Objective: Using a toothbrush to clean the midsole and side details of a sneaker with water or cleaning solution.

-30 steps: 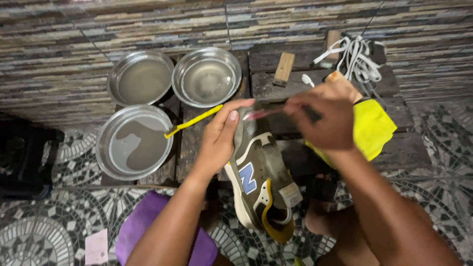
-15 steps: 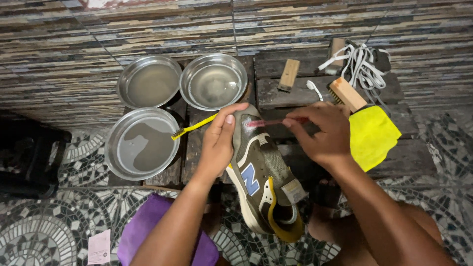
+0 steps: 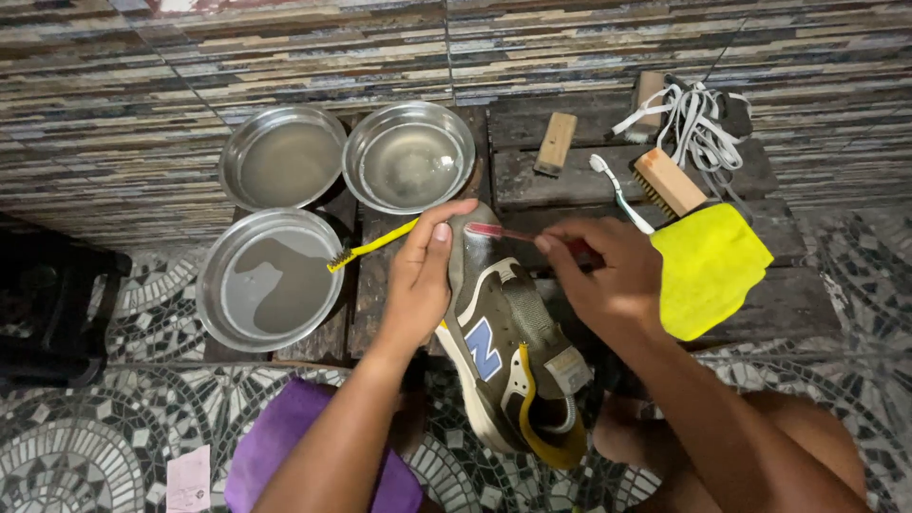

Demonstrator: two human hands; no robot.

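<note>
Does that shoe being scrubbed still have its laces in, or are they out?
Out. The sneaker in the left hand shows no lace across its tongue, and a loose bundle of white laces lies on the wooden pallet behind.

Three metal bowls (image 3: 282,157) (image 3: 408,157) (image 3: 270,279) are sitting together; one shoe (image 3: 508,342), two wooden brushes (image 3: 555,143) (image 3: 669,181), three toothbrushes (image 3: 372,243) (image 3: 513,234) (image 3: 619,193), one yellow cloth (image 3: 711,271) and one purple cloth (image 3: 285,437) are showing.

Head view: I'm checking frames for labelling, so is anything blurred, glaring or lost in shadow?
Head view: the sneaker, left hand and right hand look sharp, without obvious motion blur; soft ceiling glare shows on the water in the three steel bowls; the dark stool at left is lost in shadow; the frame edges bow slightly.
</note>
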